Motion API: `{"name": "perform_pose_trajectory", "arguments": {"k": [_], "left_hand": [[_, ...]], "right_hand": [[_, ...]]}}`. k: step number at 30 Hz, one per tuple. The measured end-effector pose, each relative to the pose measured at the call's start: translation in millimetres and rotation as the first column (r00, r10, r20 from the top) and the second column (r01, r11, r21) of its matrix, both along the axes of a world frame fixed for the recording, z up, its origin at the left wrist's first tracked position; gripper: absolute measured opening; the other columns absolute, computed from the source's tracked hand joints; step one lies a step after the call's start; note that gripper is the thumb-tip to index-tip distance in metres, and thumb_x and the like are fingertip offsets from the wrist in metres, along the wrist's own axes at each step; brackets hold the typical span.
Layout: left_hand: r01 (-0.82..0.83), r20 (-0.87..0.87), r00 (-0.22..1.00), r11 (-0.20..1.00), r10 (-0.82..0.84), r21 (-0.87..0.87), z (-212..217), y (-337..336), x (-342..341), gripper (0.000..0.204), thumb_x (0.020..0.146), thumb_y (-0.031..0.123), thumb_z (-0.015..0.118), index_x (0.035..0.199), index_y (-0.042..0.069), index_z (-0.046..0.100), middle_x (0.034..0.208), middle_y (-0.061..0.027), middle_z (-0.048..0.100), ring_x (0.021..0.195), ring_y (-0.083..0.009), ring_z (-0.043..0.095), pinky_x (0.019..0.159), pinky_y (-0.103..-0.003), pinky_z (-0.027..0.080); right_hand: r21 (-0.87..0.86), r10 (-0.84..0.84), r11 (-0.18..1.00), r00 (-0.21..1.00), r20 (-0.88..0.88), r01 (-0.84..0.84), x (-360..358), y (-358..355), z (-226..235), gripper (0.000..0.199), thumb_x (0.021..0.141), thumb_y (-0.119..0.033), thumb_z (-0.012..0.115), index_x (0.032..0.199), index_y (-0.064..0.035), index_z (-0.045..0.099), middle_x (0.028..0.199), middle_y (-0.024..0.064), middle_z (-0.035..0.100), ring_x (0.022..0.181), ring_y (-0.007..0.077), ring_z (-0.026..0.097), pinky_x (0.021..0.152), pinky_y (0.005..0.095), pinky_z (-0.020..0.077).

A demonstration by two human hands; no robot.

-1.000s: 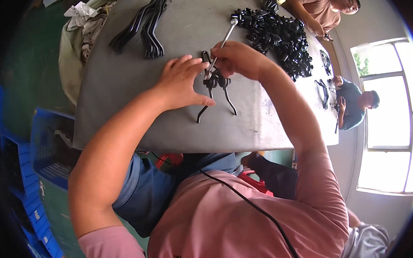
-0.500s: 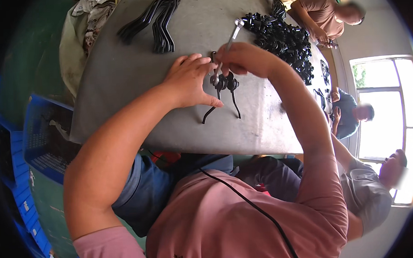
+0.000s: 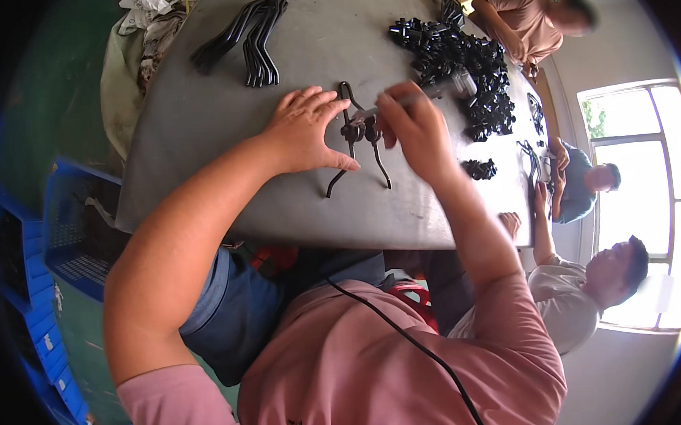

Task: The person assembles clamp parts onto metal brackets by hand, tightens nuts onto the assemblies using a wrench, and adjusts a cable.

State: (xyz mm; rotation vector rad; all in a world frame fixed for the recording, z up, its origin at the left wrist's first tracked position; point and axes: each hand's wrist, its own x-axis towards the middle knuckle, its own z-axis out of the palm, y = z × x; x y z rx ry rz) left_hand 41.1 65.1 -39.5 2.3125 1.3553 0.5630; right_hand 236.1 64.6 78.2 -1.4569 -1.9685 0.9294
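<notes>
A black bent rod [image 3: 343, 89], looped at its far end with two legs pointing toward me, lies on the grey table. Black round fittings [image 3: 350, 133] sit on both legs. My left hand [image 3: 301, 134] is spread flat beside the rod, fingertips by its loop and thumb near the left leg; whether it presses on the rod I cannot tell. My right hand [image 3: 420, 129] is closed round a metal wrench [image 3: 443, 89], blurred by motion. One wrench end is at the fittings, the other points right toward the black pile.
Bent black rods [image 3: 257, 53] lie at the far left of the table [image 3: 202, 173]. A heap of black fittings [image 3: 467, 66] fills the far right, with a smaller cluster [image 3: 481, 168] nearer. A blue basket [image 3: 75, 224] stands left. Several co-workers [image 3: 579, 286] sit along the right.
My right hand has moved right, and the wrench has swung from nearly upright to pointing right. The rod has shifted slightly left. The nearest co-worker now leans in with an arm on the table.
</notes>
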Motion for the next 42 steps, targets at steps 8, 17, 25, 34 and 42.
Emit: {"name": "perform_pose_trajectory", "arguments": {"k": [8, 17, 25, 34, 42], "left_hand": [[0.012, -0.026, 1.0, 0.998, -0.014, -0.064, 10.0, 3.3, 1.9, 0.116, 0.068, 0.081, 0.072, 0.156, 0.011, 0.04, 0.162, -0.0142, 0.035, 0.155, -0.0316, 0.022, 0.126, -0.045, 0.015], [-0.01, -0.053, 0.999, 0.998, 0.007, -0.067, 12.2, 0.5, -1.2, 0.113, 0.072, 0.079, 0.07, 0.153, 0.006, 0.042, 0.161, -0.0145, 0.036, 0.153, -0.0316, 0.025, 0.125, -0.044, 0.018], [-0.019, -0.038, 0.999, 0.998, 0.017, -0.059, 10.9, -0.6, -1.0, 0.114, 0.07, 0.081, 0.07, 0.156, 0.012, 0.04, 0.162, -0.0132, 0.035, 0.154, -0.0309, 0.024, 0.125, -0.045, 0.017], [-0.017, -0.053, 0.998, 0.999, 0.015, -0.029, 4.4, -0.7, 2.4, 0.113, 0.071, 0.083, 0.068, 0.157, 0.015, 0.039, 0.162, -0.0127, 0.036, 0.154, -0.0313, 0.024, 0.126, -0.047, 0.017], [-0.009, -0.049, 0.999, 1.0, 0.009, 0.003, 5.4, -0.6, 2.6, 0.113, 0.071, 0.082, 0.069, 0.157, 0.015, 0.038, 0.161, -0.0163, 0.036, 0.153, -0.0356, 0.024, 0.125, -0.049, 0.017]], "right_hand": [[-0.598, 0.213, 0.771, 0.974, -0.083, -0.22, -7.1, 89.2, -11.3, 0.023, 0.099, -0.023, 0.057, 0.101, -0.002, 0.065, 0.077, 0.0062, 0.062, 0.059, 0.0102, 0.05, 0.054, 0.0237, 0.0386], [-0.719, 0.407, 0.606, 0.909, -0.088, -0.34, -14.7, 121.2, -15.2, 0.027, 0.098, -0.026, 0.057, 0.099, -0.0009, 0.066, 0.077, 0.008, 0.064, 0.059, 0.0089, 0.047, 0.054, 0.0229, 0.0365], [-0.142, 0.214, 0.971, 0.967, 0.14, -0.194, 5.2, 30.0, -17.3, 0.023, 0.101, -0.025, 0.059, 0.102, -0.0031, 0.066, 0.081, 0.0105, 0.07, 0.075, 0.0198, 0.069, 0.064, 0.0335, 0.0514], [0.614, 0.28, 0.658, 0.898, 0.339, -0.437, 31.0, -58.8, -62.5, 0.036, 0.086, 0.001, 0.07, 0.119, -0.002, 0.057, 0.103, 0.014, 0.068, 0.081, 0.0322, 0.065, 0.075, 0.042, 0.0501], [-0.203, 0.037, 0.976, 0.978, -0.205, -0.079, 13.6, 43.6, -9.6, 0.024, 0.1, -0.018, 0.049, 0.095, -0.0013, 0.065, 0.074, 0.003, 0.058, 0.063, 0.011, 0.053, 0.057, 0.0263, 0.0412]]}}
